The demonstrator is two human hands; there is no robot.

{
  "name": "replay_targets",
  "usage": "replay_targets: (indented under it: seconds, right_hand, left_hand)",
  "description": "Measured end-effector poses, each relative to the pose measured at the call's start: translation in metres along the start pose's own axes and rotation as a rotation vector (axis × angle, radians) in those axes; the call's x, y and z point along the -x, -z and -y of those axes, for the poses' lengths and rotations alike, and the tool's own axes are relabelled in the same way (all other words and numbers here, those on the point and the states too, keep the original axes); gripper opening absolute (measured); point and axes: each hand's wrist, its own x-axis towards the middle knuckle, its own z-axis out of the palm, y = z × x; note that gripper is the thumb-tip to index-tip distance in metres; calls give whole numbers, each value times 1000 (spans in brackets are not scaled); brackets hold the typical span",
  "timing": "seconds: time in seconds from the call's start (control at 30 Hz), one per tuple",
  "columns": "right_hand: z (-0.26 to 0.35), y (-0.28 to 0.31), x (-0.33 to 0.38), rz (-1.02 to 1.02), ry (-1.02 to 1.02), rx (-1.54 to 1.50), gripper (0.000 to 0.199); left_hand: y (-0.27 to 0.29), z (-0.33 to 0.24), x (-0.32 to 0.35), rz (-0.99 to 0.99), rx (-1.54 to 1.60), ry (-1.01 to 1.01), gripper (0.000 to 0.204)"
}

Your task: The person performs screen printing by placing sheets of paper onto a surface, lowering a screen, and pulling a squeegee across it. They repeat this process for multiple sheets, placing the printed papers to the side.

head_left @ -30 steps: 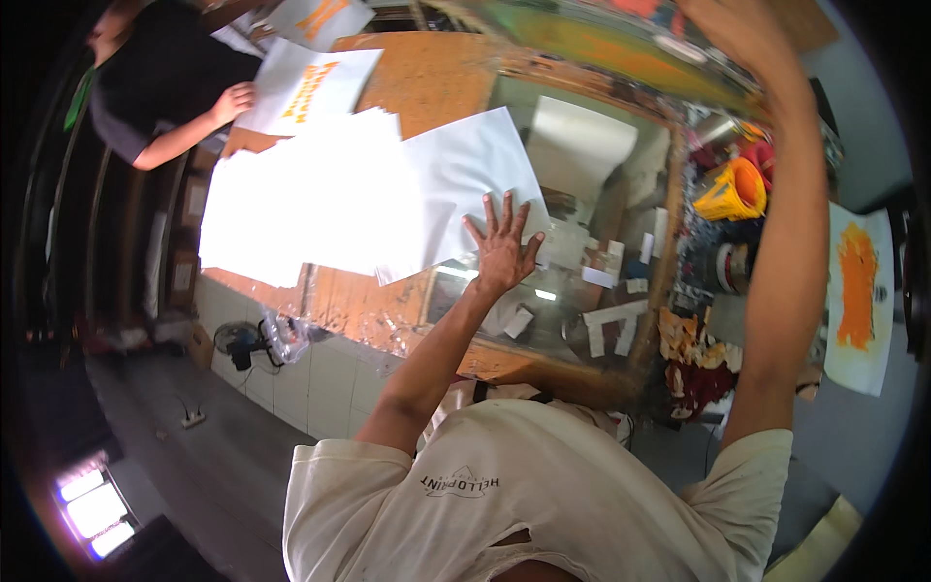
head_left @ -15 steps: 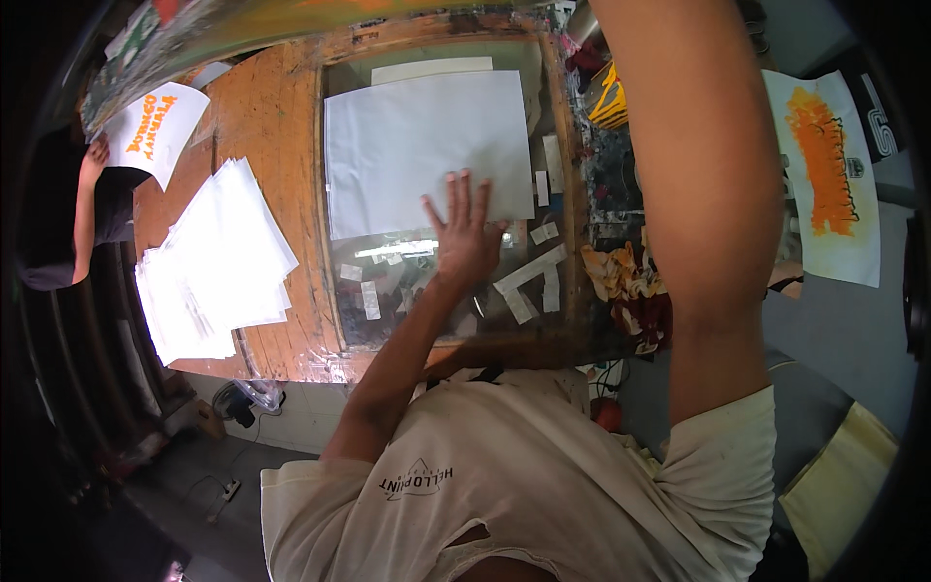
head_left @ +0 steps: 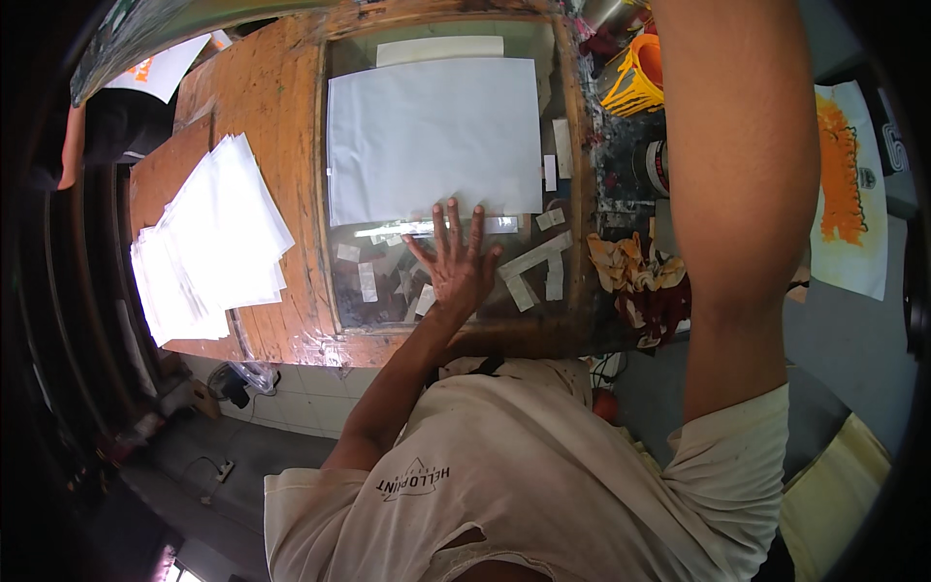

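A blank white sheet of paper (head_left: pixel 436 136) lies on the glass panel (head_left: pixel 388 291) set in the wooden table. My left hand (head_left: pixel 463 267) is open over the glass, its fingers spread and stretched out, with the fingertips at the sheet's near edge. Only the arm of my right hand shows; it rises past the top of the picture at right, and the hand itself is out of view. A paler strip (head_left: pixel 441 50) sticks out beyond the sheet's far edge. Several bits of tape (head_left: pixel 538 260) are stuck about the glass near my left hand.
A fanned stack of white paper (head_left: pixel 208 242) lies on the table at left. Far left, another person's arm (head_left: pixel 72 145) is beside a printed sheet (head_left: pixel 165 70). A paint-smeared yellow container (head_left: pixel 635 78) and crumpled rags (head_left: pixel 635 267) are at right, with an orange-printed sheet (head_left: pixel 849 184) beyond my arm.
My left hand has slid back toward me, from lying over the sheet to its near edge. The view has shifted a little, and less of the other person's printed sheet shows.
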Motion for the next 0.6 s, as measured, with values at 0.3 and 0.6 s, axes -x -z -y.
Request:
replay_targets:
  seconds: [0.3, 0.6]
  right_hand:
    - [-1, 1, 2, 6, -3, 6, 31]
    - [-6, 1, 0, 15, -9, 6, 31]
  left_hand:
    - [-2, 0, 8, 26, 15, -2, 75]
    - [-3, 1, 8, 66, -40, -9, 74]
